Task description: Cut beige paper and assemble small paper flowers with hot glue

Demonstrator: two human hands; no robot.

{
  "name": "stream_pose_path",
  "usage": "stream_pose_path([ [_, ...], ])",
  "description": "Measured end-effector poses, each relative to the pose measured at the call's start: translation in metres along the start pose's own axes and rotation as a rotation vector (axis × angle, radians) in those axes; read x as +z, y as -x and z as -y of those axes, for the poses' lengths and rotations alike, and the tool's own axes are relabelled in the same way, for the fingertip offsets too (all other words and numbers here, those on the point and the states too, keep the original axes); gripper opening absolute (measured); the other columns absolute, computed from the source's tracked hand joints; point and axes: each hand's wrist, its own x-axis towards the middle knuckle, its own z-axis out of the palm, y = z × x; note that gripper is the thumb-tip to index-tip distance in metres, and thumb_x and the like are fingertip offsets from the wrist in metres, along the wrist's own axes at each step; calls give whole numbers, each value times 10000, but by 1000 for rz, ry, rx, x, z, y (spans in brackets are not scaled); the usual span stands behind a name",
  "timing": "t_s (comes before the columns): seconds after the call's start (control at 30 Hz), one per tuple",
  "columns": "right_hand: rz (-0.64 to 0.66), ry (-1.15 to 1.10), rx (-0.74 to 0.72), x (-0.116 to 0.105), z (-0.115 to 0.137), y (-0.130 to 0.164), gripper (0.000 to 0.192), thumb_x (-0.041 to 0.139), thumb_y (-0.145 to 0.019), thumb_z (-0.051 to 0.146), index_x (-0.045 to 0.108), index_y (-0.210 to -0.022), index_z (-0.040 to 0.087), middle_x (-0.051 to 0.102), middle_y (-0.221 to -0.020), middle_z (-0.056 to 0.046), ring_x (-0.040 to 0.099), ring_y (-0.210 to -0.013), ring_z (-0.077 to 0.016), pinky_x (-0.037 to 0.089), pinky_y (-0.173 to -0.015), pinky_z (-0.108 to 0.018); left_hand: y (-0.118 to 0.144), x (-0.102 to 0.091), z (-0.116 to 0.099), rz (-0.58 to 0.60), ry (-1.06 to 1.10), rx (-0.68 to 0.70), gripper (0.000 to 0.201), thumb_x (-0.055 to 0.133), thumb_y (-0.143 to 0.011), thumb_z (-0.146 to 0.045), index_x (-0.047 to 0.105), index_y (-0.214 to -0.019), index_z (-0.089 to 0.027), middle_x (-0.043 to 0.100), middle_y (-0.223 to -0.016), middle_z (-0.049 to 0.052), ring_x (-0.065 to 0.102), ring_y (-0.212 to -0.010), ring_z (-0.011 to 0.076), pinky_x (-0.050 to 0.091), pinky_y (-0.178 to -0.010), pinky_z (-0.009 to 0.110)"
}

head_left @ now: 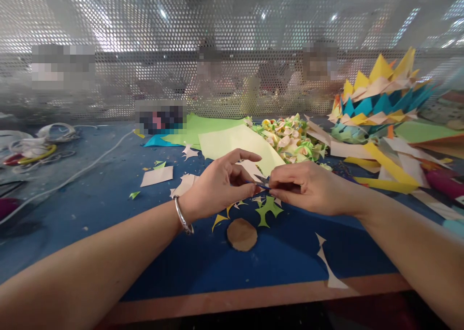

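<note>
Centrally, above the blue table (108,209), the left hand (217,185) and right hand (308,187) meet fingertip to fingertip, both pinched shut on a small blue paper piece (261,182) — its long axis running hand to hand — equally near both.

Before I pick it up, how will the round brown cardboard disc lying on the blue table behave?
The round brown cardboard disc looks thin and flat, so it is probably light and fairly stiff. It lies flush on the blue table, so lifting an edge may be fiddly. Flat as it lies, it should slide rather than roll.
</note>
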Motion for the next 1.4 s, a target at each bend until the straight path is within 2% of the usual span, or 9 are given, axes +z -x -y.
stream_pose_path([
  [0.13, -11, 11, -13, 0, 1, 0, 184, 526, -913, 233, 555, -742, 171, 490, -658, 26, 432, -579, -86, 319, -536, -225, 1, 2, 0, -13, 17, 5, 563, 639, -739, -122, 437, -1264, -130, 692, -737, 20, 652, -675, 154, 454, -589, 259],
  [0.33, -12, 13, -34, 0, 3, 0, 182, 518, -911, 214, 541, -736, 174, 478, -651, 27, 420, -573, -87, 305, -544, -237, 2, 5, 2, -48, 25, 16, 437, 604, -827, -193, 470, -1240, -138, 665, -669, 0, 652, -648, 153, 466, -579, 261],
  [0.57, -34, 49, -16, 2, 3, 0, 197, 519, -924, 259, 559, -751, 174, 496, -666, 21, 440, -582, -92, 333, -551, -227, -2, 2, 6, -52, 26, 2, 455, 638, -827, -182, 470, -1247, -145, 694, -700, 6, 656, -648, 143, 481, -604, 252],
  [0.77, -51, 31, 55, 0, 5, 0, 193, 547, -912, 311, 607, -781, 184, 585, -670, 4, 486, -572, -107, 353, -535, -227, -3, 1, 9, -72, 80, -81, 322, 660, -814, -198, 568, -1116, -135, 715, -722, 29, 676, -681, 143, 496, -658, 256],
  [1.07, -75, 40, 76, -1, 7, -1, 191, 575, -896, 331, 644, -800, 181, 606, -664, 5, 480, -547, -99, 355, -527, -222, -1, 1, 6, -93, 173, -223, 147, 686, -783, -150, 661, -926, -125, 728, -730, 39, 681, -684, 128, 513, -678, 247],
  [1.4, -81, 47, 75, -1, 4, 0, 217, 580, -901, 356, 655, -793, 184, 625, -687, -6, 493, -557, -102, 357, -527, -229, -3, 0, 9, -88, 259, -235, 90, 730, -729, -120, 689, -809, -127, 729, -733, 36, 682, -688, 120, 529, -685, 243],
])
